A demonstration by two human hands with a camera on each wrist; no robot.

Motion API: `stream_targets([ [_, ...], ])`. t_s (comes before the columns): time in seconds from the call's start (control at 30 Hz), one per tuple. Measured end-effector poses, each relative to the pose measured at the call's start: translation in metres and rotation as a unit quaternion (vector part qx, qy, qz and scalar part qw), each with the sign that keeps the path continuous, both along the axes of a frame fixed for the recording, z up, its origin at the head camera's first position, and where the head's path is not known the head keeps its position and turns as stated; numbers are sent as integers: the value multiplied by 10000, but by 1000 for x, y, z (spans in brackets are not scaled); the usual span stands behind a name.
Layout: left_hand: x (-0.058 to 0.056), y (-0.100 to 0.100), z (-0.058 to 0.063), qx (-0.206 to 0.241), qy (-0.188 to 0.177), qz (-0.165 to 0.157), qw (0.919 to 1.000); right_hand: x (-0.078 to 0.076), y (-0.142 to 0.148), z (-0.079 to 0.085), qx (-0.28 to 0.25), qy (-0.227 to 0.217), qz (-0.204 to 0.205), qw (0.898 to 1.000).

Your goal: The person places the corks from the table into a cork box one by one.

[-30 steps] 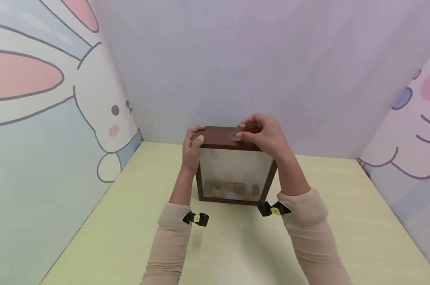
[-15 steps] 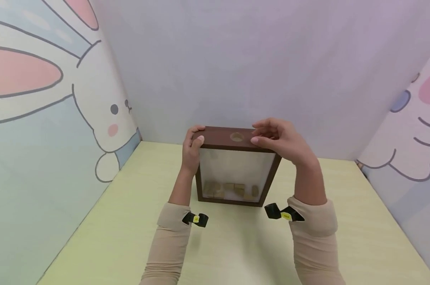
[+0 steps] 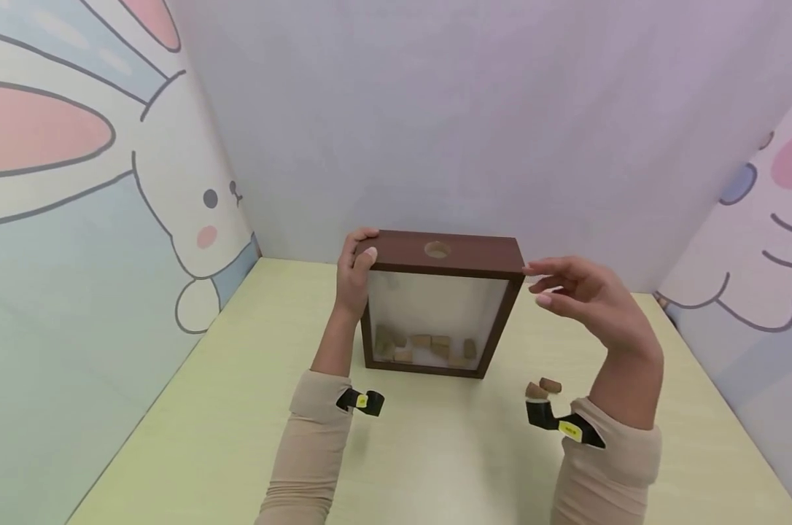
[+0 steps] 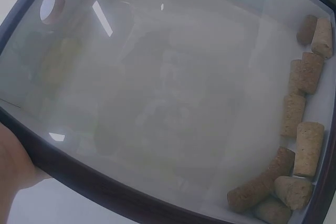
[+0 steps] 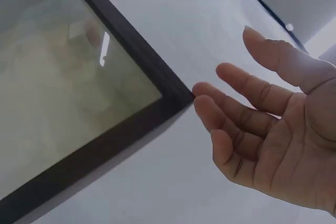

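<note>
A dark brown wooden box (image 3: pixel 475 254) with a clear front panel stands upright on the table, a round hole (image 3: pixel 437 250) in its top. Several corks (image 4: pixel 310 142) lie along its bottom behind the panel. My left hand (image 3: pixel 354 273) grips the box's upper left corner, thumb in front and fingers over the top. Just off the upper right corner is my right hand (image 3: pixel 586 299), its fingers relaxed and nothing between them. In the right wrist view its fingertips (image 5: pixel 202 88) overlap the frame's corner. Two loose corks (image 3: pixel 550 385) lie on the table below the right hand.
The pale yellow table (image 3: pixel 429 452) runs back to a plain lilac backdrop (image 3: pixel 435 109) close behind the box. Side panels with a cartoon rabbit (image 3: pixel 192 211) on the left and another cartoon figure on the right bound the space. Dark wrist cameras (image 3: pixel 363 401) are strapped to both sleeves.
A second ago my right hand held a cork at the hole; it let go, and the hand moved right and down past the corner. The left hand stays in place. Two table corks became visible.
</note>
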State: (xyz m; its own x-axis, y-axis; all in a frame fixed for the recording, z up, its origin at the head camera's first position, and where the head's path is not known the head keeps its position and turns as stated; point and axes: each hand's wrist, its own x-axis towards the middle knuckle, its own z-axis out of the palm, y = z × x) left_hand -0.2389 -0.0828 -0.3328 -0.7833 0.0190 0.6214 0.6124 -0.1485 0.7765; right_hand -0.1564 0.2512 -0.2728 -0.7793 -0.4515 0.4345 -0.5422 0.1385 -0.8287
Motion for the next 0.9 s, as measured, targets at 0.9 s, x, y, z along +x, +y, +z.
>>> stream_targets([
  [0.9, -7, 1, -5, 94, 7, 72, 9999, 11, 71, -121, 1240, -2143, -995, 9637],
])
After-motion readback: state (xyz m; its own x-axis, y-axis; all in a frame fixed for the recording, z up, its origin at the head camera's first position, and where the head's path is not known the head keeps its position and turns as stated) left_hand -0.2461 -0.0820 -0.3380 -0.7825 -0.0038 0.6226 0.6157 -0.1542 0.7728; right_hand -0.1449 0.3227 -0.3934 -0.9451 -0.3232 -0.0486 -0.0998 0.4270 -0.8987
